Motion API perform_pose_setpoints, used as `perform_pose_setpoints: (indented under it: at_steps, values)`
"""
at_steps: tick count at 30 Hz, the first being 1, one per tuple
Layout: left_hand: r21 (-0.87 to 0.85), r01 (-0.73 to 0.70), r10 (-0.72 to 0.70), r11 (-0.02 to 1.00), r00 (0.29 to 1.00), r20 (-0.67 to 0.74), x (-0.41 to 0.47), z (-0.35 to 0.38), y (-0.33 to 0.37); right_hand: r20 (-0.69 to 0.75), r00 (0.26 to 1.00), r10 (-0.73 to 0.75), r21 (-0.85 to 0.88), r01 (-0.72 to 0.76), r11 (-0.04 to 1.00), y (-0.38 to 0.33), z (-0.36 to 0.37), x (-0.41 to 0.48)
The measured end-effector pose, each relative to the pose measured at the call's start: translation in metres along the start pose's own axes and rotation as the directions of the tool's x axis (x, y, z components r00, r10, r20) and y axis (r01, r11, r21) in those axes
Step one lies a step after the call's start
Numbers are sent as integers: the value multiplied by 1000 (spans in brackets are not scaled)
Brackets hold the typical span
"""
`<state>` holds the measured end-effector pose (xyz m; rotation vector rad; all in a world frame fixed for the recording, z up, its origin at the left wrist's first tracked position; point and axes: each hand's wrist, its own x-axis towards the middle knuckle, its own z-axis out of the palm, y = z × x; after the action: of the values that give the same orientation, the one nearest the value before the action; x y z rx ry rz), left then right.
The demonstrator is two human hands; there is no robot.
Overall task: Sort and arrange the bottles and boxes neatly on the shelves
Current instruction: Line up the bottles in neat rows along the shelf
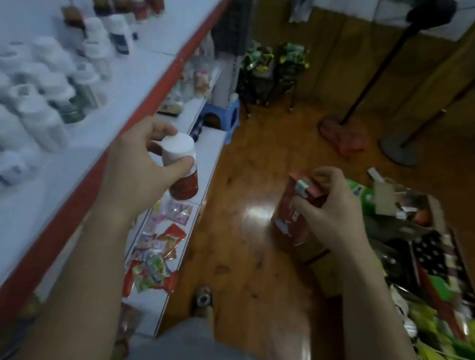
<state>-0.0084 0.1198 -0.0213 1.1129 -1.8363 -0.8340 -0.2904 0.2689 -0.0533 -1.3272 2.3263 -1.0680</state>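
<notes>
Holding one red-labelled bottle (181, 165), left hand (142, 168) fingers curled round | right hand (328, 208) fingers gripping one red box (293, 216)

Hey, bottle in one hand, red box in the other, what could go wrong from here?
The left hand grips the bottle just below its cap, beyond the shelf edge; it might slip and fall. The white bottles on the shelf stand close together; setting this one among them could topple some.

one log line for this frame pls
left hand: holds bottle | right hand: holds box | shelf: white bottles | bottle not shelved
</notes>
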Motion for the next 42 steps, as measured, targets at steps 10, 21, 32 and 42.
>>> perform_pose_setpoints:
  at_steps: [10,21,32,42]
  values:
    - [49,-115,109,992,988,105,226,66,-8,-149,988,35,-37,-41,998,-23,4,194]
    - [199,19,4,980,994,-110,377,69,-66,-31,967,-252,258,251,933,-110,142,462]
    - [355,352,-160,866,867,-471,547,55,-119,292,754,-588,433,444,785,-234,275,687]
    - [433,549,-307,715,803,-511,584,61,-135,353,644,-679,450,519,727,-249,319,729]
